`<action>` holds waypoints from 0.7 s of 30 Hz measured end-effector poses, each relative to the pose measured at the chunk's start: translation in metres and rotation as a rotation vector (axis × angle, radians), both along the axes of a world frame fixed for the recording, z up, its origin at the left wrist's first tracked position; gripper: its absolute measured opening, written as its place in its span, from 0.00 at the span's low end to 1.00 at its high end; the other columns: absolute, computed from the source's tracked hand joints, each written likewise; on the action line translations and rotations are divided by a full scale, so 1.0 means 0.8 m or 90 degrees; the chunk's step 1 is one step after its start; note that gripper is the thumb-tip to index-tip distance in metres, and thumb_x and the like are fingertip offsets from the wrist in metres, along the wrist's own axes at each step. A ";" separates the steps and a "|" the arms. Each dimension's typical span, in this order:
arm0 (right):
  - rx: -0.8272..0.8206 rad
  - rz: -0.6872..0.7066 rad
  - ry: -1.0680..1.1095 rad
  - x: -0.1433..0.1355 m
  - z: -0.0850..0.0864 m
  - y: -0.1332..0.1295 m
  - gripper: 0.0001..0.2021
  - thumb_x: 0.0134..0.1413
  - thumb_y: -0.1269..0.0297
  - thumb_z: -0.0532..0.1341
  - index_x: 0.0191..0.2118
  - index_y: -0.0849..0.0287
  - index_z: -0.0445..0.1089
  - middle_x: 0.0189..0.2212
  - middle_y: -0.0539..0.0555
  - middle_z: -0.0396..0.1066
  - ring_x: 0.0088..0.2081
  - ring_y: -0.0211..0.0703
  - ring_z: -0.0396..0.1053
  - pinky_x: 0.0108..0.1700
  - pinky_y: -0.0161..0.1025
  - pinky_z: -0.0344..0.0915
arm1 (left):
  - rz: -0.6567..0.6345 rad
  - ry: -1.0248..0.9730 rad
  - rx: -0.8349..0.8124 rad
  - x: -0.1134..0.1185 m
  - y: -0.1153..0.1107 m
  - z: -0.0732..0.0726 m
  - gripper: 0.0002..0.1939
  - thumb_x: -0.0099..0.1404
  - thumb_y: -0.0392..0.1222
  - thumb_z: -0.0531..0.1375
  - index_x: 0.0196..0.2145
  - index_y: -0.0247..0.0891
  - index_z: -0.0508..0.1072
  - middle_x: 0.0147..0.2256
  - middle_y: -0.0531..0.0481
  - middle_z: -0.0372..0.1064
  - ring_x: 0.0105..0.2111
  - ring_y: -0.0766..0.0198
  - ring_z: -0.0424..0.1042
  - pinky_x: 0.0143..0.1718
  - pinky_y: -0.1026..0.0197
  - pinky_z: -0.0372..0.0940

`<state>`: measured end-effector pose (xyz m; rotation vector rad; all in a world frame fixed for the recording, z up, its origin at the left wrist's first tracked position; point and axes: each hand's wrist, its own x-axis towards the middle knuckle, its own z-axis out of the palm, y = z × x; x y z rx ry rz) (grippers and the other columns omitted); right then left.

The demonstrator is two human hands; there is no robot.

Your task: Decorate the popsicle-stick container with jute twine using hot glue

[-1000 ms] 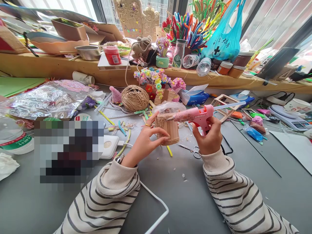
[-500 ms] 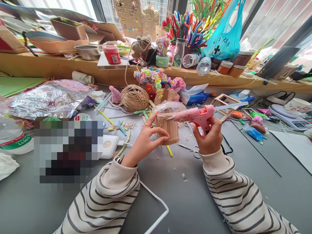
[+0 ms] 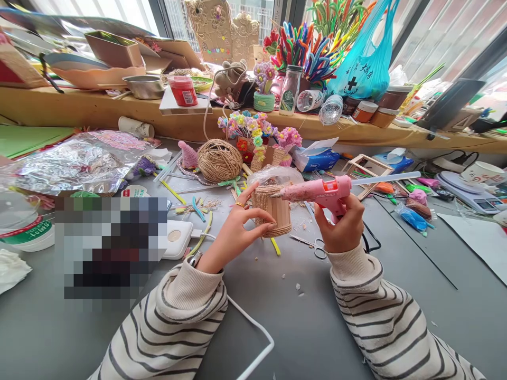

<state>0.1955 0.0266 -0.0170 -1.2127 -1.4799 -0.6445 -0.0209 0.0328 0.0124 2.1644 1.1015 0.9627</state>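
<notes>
My left hand [image 3: 242,228] is closed on a small round pot [image 3: 280,215] faced with wooden slats and wound with twine near its top and bottom. Its thumb and fingers press the pot's left side and lower edge. In my right hand [image 3: 344,224] is a pink hot glue gun [image 3: 317,191], with a clear glue stick [image 3: 390,178] jutting out of its back. The gun's nozzle points left and lies at the pot's upper side; whether it touches cannot be told. Crumpled clear plastic [image 3: 273,173] shows behind the pot's top.
Scissors [image 3: 312,244] lie just right of the pot. Behind stand a twine ball [image 3: 219,160], pipe-cleaner flowers [image 3: 253,126] and a blue tissue pack [image 3: 317,157]. A white charger [image 3: 176,238] with its cable [image 3: 253,316] is at left, a kitchen scale [image 3: 467,191] at right.
My right hand has shifted slightly right, and the glue gun's back end with the glue stick has moved right and a little down. My left hand and the pot stay nearly still.
</notes>
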 end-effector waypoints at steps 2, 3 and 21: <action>0.000 0.004 -0.001 0.001 0.000 0.000 0.26 0.43 0.63 0.61 0.49 0.57 0.52 0.38 0.57 0.66 0.33 0.45 0.68 0.25 0.39 0.66 | -0.002 -0.001 0.001 0.000 0.000 0.000 0.08 0.56 0.45 0.57 0.30 0.41 0.74 0.61 0.54 0.41 0.60 0.55 0.42 0.58 0.52 0.47; -0.001 0.005 -0.004 0.001 0.001 -0.001 0.26 0.43 0.64 0.61 0.49 0.57 0.52 0.38 0.57 0.66 0.33 0.45 0.68 0.25 0.39 0.66 | -0.003 -0.001 0.001 0.000 0.000 0.000 0.08 0.56 0.45 0.57 0.30 0.41 0.74 0.61 0.54 0.40 0.60 0.55 0.42 0.58 0.52 0.47; 0.110 -0.036 -0.135 -0.007 0.025 -0.013 0.25 0.42 0.67 0.62 0.48 0.54 0.54 0.25 0.50 0.63 0.23 0.40 0.62 0.25 0.41 0.64 | -0.004 -0.001 0.003 0.000 0.002 -0.002 0.08 0.56 0.45 0.57 0.30 0.42 0.74 0.60 0.53 0.42 0.60 0.58 0.42 0.59 0.54 0.46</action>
